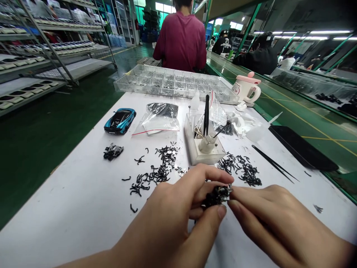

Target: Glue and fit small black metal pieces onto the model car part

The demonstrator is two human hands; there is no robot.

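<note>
My left hand (pixel 192 208) is closed around a small black and silver model-car engine-like part (pixel 217 195), holding it between thumb and fingers above the white table. The thumb and forefinger of my right hand (pixel 264 208) pinch at the right end of that part; whether a tiny piece sits between them is hidden. Just beyond my hands lie a pile of small curved black pieces (pixel 160 173) mixed with small silver plates, and a second pile of curved black pieces (pixel 248 171). A similar black and silver assembly (pixel 113 152) rests at the left.
A blue model car (pixel 119 121), a zip bag (pixel 161 117) and a holder box (pixel 205 149) with tweezers and a small bottle stand behind. Black tweezers (pixel 275 163) lie right, near a black tray-like object (pixel 302 147). A compartment tray (pixel 175 80) and lidded mug (pixel 247 88) are farther back. Someone sits ahead.
</note>
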